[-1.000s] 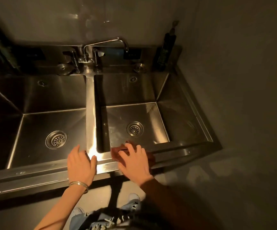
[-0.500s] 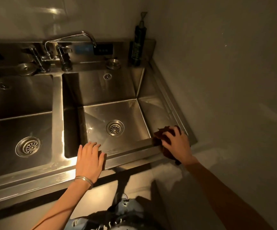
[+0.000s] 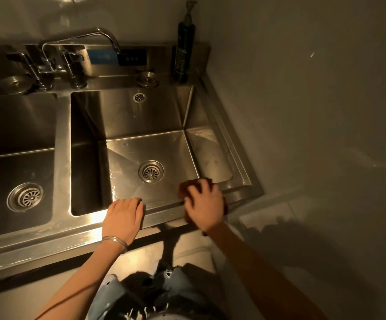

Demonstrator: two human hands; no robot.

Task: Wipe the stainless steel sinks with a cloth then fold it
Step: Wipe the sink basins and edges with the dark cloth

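Note:
Two stainless steel sinks sit side by side: the right sink (image 3: 127,116) in the middle of the head view, the left sink (image 3: 18,132) cut off at the left edge. My right hand (image 3: 204,205) presses a dark reddish-brown cloth (image 3: 185,188) onto the front rim of the right sink, near its right corner. Most of the cloth is hidden under the palm. My left hand (image 3: 123,215), a metal bangle on its wrist, lies flat with fingers together on the front rim, left of the cloth and holding nothing.
A curved faucet (image 3: 81,40) with two taps stands behind the divider. A dark pump bottle (image 3: 183,51) stands at the back right corner against the wall (image 3: 303,112). Each basin has a round drain (image 3: 151,171). My jeans and shoes show below the counter edge.
My right hand has slid the cloth along the front rim to the right corner, then slightly back left. My left hand shifted right along the rim. The view turned right.

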